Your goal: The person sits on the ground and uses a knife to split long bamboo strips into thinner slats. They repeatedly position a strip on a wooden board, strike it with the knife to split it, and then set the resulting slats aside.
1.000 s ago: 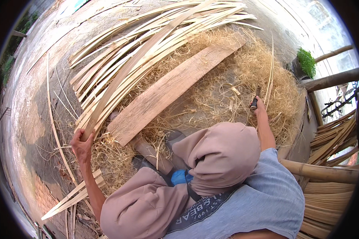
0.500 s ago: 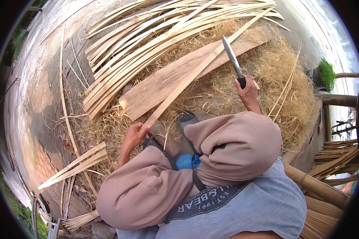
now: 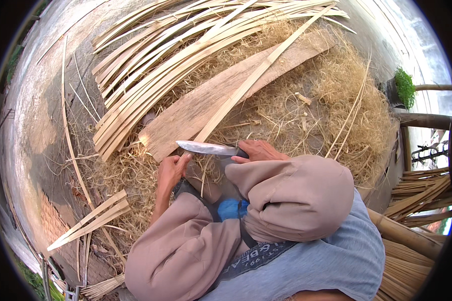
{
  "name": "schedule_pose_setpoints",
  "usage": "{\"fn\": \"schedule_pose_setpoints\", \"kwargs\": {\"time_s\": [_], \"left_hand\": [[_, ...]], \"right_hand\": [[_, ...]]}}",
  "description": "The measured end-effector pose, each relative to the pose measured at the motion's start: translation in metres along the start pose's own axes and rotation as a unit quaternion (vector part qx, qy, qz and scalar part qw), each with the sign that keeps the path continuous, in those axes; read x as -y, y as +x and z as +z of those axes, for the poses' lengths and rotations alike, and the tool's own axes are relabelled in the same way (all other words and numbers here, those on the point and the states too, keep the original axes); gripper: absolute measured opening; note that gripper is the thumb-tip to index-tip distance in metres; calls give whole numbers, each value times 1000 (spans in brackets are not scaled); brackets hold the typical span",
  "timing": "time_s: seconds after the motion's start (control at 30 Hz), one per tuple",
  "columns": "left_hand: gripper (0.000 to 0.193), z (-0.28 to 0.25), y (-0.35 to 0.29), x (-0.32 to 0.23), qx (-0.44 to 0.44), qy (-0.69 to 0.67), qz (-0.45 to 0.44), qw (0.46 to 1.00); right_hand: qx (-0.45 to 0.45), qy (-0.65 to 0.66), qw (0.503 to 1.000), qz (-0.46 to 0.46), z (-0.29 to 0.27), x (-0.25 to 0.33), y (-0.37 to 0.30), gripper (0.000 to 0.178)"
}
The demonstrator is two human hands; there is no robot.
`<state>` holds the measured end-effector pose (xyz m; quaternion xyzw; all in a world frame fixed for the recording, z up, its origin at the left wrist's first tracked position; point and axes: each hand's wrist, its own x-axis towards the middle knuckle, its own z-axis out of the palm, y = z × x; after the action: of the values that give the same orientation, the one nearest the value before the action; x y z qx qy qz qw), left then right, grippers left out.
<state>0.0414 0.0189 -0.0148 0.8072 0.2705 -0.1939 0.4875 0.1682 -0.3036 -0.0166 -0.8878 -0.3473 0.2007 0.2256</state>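
My right hand [image 3: 255,150] grips the handle of a knife [image 3: 206,147] whose steel blade lies crosswise, pointing left. The blade rests against the near end of a long bamboo strip [image 3: 256,78] that runs up and to the right over a wide wooden plank [image 3: 186,118]. My left hand [image 3: 172,169] holds the near end of that strip just under the blade's tip. Both hands sit close together above my bent knees [image 3: 291,195].
A fan of split bamboo strips [image 3: 150,75] lies at the upper left. Straw-like shavings [image 3: 346,100] cover the ground around the plank. A few strips [image 3: 90,220] lie at the lower left. Bamboo poles and bundled strips [image 3: 417,195] stand at the right.
My right hand brought the raised knife down and turned it crosswise onto the strip's near end. My left hand moved right to meet it. The strip now lies straighter along the plank.
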Motion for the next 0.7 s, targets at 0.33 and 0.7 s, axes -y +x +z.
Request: {"fn": "schedule_pose_setpoints", "kwargs": {"time_s": [0.33,0.7], "left_hand": [[53,-23,-40,34,28,-33,-57,997],[48,-114,-167,101,30,-57,-186,980]], "right_hand": [[-52,26,980,192,-65,-94,22,59],[-68,14,982,177,-61,-100,32,71]]}}
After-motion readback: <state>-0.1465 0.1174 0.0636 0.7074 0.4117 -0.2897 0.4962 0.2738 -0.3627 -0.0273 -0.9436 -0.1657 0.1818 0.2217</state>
